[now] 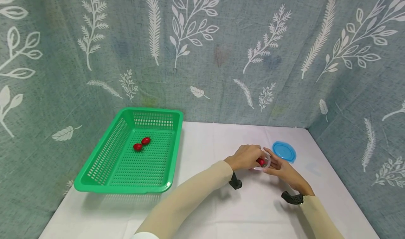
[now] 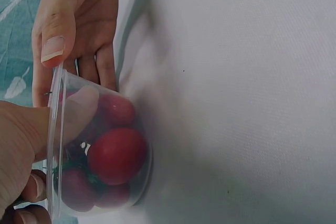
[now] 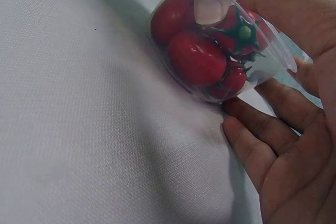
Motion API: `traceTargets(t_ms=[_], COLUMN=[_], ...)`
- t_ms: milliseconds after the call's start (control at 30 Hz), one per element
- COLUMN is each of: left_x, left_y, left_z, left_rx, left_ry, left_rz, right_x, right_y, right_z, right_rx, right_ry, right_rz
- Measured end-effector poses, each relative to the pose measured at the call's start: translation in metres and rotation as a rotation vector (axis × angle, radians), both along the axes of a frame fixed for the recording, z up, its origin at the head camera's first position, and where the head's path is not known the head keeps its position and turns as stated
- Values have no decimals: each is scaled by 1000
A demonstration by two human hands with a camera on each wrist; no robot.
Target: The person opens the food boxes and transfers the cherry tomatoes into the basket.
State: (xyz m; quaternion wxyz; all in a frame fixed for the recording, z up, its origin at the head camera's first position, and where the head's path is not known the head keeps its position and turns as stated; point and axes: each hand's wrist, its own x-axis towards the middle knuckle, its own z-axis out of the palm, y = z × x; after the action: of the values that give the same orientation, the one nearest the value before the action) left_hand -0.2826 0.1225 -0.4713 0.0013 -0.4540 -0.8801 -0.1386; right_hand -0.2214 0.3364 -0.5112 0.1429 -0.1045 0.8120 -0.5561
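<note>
A small clear plastic tub (image 2: pixel 139 198) holds several red cherry tomatoes (image 3: pixel 197 59) with green stems. Through its wall the left and right wrist views show my left thumb inside, against the tomatoes. My left hand (image 1: pixel 246 157) reaches into the open top and pinches a tomato (image 1: pixel 261 162) there; its index finger is hidden. My right hand (image 1: pixel 284 170) steadies the tub from the right, thumb (image 2: pixel 54 40) along the rim and fingers (image 3: pixel 257 140) low by the base. The tub is tilted in both wrist views.
A green plastic basket (image 1: pixel 172 154) stands on the left of the white-covered table (image 1: pixel 218 211), with two cherry tomatoes (image 1: pixel 141 144) lying in it. Behind the right hand lies a round blue lid (image 1: pixel 284 151). Patterned grey-green cloth (image 1: pixel 196 73) hangs around the table's back and sides.
</note>
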Motion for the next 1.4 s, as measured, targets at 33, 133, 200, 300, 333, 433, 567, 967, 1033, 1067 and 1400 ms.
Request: traceTargets(t_ms=[33, 133, 200, 300, 333, 433, 567, 967, 1033, 1067, 1400], left_x=[0, 0, 0, -1, -2, -4, -9, -23, -25, -26, -27], left_y=[-1, -3, -5, -9, -10, -16, -25, -63, -70, -74, -109], left_z=[0, 0, 2, 6, 8, 15, 23, 45, 47, 48, 64], left_rx=[-6, -8, -3, 12, 17, 28, 45, 127, 145, 153, 183], left_ry=[8, 21, 19, 21, 23, 37, 49, 47, 45, 46, 35], left_rz=[5, 24, 36, 51, 52, 54, 52, 51, 54, 58, 120], right_x=[0, -1, -1, -1, -1, -2, -4, -2, -2, -2, -1], right_y=[0, -1, -1, -1, -1, -1, -1, -1, 0, 0, 0], right_z=[0, -1, -2, -3, -3, -3, -3, -1, -2, -2, -2], right_rx=[2, -2, -10, -16, -14, 9, 31, 45, 53, 53, 21], right_ry=[2, 1, -3, -8, -9, -1, 10, 14, 14, 12, 27], right_rz=[-1, -1, 3, 8, 8, 5, 3, -5, -7, -7, 14])
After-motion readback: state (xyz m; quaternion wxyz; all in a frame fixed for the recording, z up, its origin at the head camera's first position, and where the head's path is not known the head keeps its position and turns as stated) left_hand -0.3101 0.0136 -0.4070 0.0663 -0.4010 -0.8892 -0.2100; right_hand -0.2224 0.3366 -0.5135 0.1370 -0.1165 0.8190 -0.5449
